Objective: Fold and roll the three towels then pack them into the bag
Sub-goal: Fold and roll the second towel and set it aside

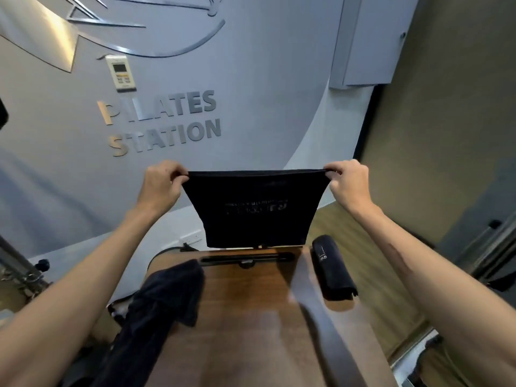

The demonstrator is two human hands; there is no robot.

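Wood table [251,317] w/ rolled towel [332,268], grey wall [265,79] behind

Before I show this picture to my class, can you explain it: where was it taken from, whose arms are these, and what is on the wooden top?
There is no machine here. The one picture comes from a wide-angle camera worn on a person's head, looking forward and down, so the two bare arms are the wearer's own. The left hand and right hand each pinch a top corner of a black towel, holding it up stretched flat in the air. Below is a wooden top. On its right edge lies a rolled towel, already done. At its left edge a loose towel lies crumpled, not yet folded. I cannot pick out a bag for certain. The wall behind carries a sign and a control panel.
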